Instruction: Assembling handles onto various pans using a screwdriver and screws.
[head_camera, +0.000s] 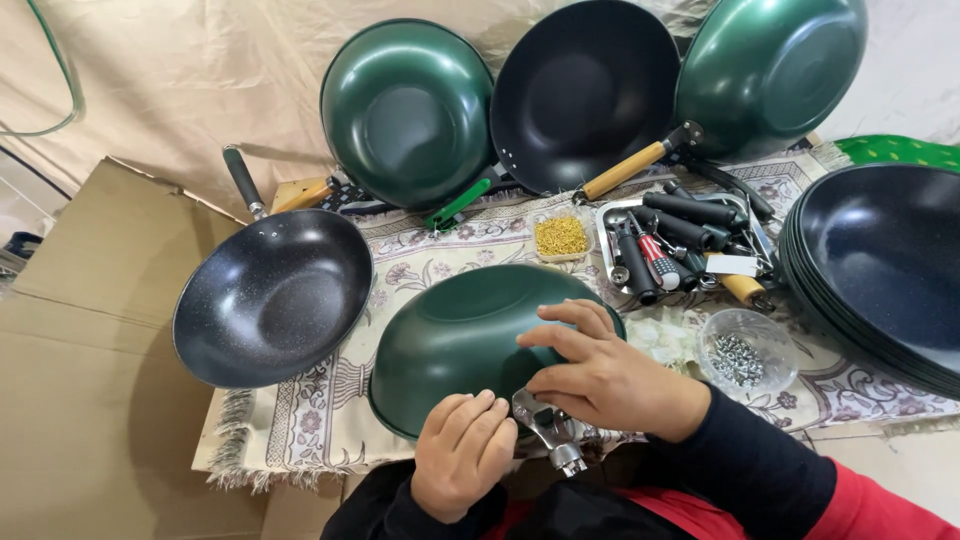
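Observation:
A green wok (455, 335) lies upside down on the patterned cloth (320, 415) right in front of me. My right hand (600, 375) rests spread on its outer wall and touches a metal handle bracket (550, 432) at the near rim. My left hand (463, 452) is curled against the rim beside that bracket, fingers closed; what it holds, if anything, is hidden.
A dark speckled wok with a black handle (272, 297) sits at left. Three woks (408, 110) lean at the back. A stack of dark woks (880, 270) is at right. Between them are a tray of handles and tools (680, 240), gold screws (561, 237) and a bowl of silver screws (745, 350). Cardboard (90, 330) lies left.

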